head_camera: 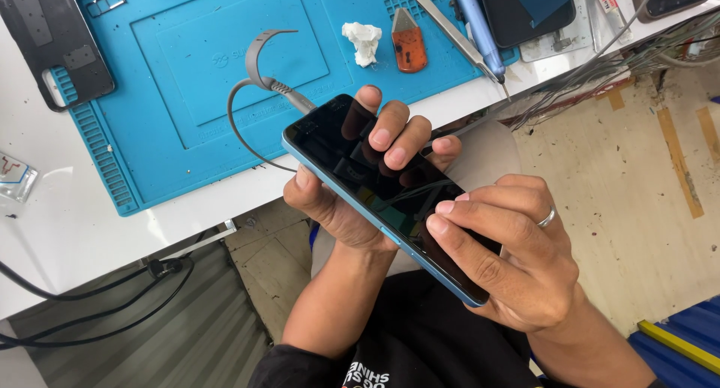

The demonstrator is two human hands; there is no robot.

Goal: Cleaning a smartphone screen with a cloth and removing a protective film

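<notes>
We see the right hand [517, 260] nearest the camera, ring on one finger, its grip clenched on the lower end of a blue-edged smartphone [382, 193], thumb and fingertips [442, 208] pressed on the dark glass near the side edge. The phone sits tilted, screen up and dark, held in the air over the lap and just off the surface edge. The left hand [352, 185] cradles it from below, grip grasping the phone too: thumb on the near long edge, fingers wrapped over the far edge onto the screen.

Beyond the hands, a white surface [67, 230] carries a blue work mat [187, 73]. On the mat, just past the phone's top corner, lies a gray looped strap with a thin gray cable [259, 77]. Further back we see a crumpled white wad [363, 41] and just beside it an orange blade-like scraper [409, 47]. Metal tweezers [450, 29] and a blue pen-shaped tool [476, 24] lie at the mat's right edge. A black phone back cover [56, 39] rests at the far left, a dark phone [525, 9] at the top right. Black cables [90, 313] hang under the surface at left.
</notes>
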